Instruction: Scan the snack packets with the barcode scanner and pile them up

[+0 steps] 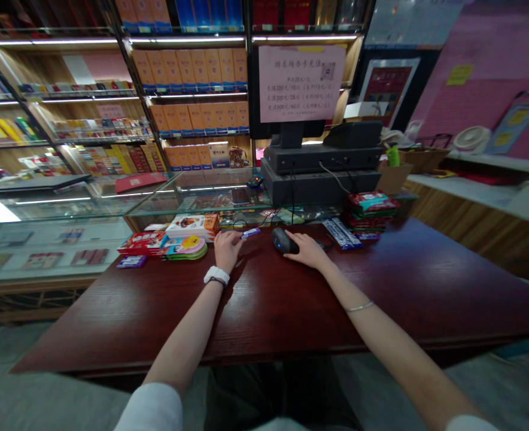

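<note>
Shelves of boxed goods (188, 78) rose behind a dark red wooden worktop (264, 311). The left hand (226, 250) pinched a small purple packet (251, 233) narrowly at its near end, the packet jutting out ahead of the hand. The right hand (308, 251) lay cupped over a black computer mouse (285, 240) just beside it (a loose, steady hold, palm low, well suited to fine movement).

Shop, stocked shelves (188, 84), glass display counter (58, 248)
</note>
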Tool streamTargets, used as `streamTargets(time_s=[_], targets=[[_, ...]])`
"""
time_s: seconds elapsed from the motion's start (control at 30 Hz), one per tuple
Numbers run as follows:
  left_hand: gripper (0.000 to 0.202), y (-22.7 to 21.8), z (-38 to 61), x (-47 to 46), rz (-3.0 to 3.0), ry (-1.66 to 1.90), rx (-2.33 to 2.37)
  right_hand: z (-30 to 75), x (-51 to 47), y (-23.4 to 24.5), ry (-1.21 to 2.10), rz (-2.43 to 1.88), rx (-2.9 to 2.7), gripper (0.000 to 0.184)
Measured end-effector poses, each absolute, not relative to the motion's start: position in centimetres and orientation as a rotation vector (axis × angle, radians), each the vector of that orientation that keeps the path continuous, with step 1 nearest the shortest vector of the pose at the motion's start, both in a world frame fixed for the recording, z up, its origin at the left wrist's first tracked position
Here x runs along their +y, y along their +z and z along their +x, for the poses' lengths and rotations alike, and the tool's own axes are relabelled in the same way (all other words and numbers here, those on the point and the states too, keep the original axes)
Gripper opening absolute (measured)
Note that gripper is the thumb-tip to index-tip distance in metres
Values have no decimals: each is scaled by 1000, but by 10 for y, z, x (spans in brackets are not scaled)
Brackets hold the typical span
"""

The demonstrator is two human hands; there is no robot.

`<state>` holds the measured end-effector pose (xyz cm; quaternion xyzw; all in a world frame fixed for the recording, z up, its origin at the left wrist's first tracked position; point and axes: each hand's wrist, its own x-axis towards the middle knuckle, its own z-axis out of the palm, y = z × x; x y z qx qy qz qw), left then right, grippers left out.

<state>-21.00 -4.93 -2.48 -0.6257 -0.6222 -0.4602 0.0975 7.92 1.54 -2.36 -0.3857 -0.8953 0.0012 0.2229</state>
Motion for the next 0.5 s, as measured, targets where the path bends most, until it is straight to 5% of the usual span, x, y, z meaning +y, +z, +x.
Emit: streamTargets(time_s=[0.5], targets=[[5,-20,-205,-54,-1848,-1363,-1833,80,18,-36,-34,-1106,-2475,85]])
